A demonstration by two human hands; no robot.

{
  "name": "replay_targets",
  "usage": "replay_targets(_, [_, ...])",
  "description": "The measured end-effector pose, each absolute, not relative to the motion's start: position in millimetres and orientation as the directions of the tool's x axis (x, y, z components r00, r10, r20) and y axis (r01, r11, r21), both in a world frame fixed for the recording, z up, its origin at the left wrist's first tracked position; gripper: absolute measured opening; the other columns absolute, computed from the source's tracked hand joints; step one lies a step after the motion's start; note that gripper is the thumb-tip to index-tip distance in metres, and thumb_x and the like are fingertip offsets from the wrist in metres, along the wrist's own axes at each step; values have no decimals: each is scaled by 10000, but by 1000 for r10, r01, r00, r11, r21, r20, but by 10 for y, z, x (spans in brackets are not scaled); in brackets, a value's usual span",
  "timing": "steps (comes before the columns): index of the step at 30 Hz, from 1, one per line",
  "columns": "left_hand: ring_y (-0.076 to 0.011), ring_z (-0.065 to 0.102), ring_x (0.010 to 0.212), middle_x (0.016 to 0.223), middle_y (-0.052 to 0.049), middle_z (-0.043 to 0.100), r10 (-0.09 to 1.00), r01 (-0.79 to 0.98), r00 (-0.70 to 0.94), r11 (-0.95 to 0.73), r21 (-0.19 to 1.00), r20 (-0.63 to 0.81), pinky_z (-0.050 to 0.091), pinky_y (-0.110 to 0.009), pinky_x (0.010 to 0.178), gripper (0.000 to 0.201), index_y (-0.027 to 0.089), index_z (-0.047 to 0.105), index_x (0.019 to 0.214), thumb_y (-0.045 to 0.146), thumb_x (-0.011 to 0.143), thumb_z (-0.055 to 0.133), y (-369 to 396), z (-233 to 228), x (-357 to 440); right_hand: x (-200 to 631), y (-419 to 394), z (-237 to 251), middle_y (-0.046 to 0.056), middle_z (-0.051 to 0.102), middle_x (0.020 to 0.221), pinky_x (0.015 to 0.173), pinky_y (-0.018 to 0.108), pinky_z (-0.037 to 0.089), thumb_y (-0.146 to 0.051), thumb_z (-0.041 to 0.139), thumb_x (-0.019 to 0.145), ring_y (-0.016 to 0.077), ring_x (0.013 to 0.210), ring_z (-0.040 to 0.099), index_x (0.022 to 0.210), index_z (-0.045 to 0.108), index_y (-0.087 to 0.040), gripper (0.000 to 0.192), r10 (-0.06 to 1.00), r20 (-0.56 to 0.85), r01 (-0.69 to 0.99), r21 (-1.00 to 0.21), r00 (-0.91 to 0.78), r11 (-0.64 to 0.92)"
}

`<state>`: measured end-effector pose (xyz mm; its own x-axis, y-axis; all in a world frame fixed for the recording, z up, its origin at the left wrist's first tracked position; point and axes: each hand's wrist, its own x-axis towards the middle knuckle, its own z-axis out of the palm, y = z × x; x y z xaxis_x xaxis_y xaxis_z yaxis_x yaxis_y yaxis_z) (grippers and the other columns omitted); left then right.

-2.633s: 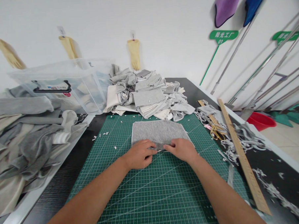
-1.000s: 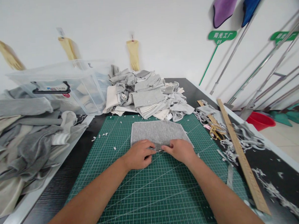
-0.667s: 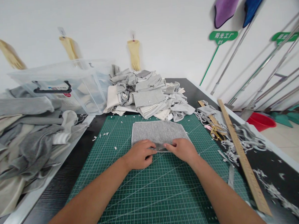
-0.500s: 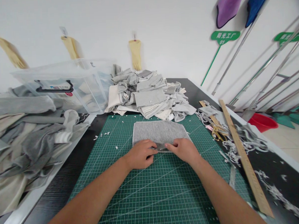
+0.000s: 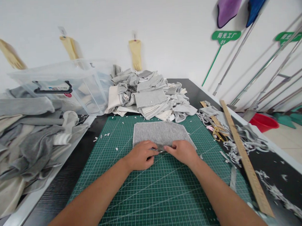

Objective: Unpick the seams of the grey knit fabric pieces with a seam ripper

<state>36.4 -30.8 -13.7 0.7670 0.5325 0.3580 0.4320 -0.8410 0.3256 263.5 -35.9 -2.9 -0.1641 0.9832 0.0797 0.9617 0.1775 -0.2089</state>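
A grey piece of knit fabric [image 5: 160, 132] lies flat on the green cutting mat [image 5: 154, 192]. My left hand [image 5: 141, 155] and my right hand [image 5: 182, 151] sit side by side at the near edge of the cloth, fingers curled and pinching that edge. A small dark bit shows between the two thumbs; I cannot tell what it is.
A heap of grey and cream fabric pieces [image 5: 150, 94] lies behind the mat. A clear plastic bin [image 5: 64, 86] stands at the back left, with draped cloth [image 5: 24, 138] on the left. Gold scissors [image 5: 218, 133], a wooden ruler [image 5: 245, 159] and fabric scraps [image 5: 242, 144] lie to the right.
Almost nothing differs. Both hands stay at the near edge of the grey fabric, with only small finger shifts and slight camera sway.
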Motion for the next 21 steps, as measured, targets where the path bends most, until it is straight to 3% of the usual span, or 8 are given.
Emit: replay_targets(21, [-209,530,986,1078,-64,590,540,448,771,-836,317,337,431,-381,892,290,201,670,1005,138,766,518,-308,-140,367,2654,-332,22,31,617,555,487,268,225,-616,459,804,135,517,502,583,652,-199,510,986,13,962,-217,-167,166])
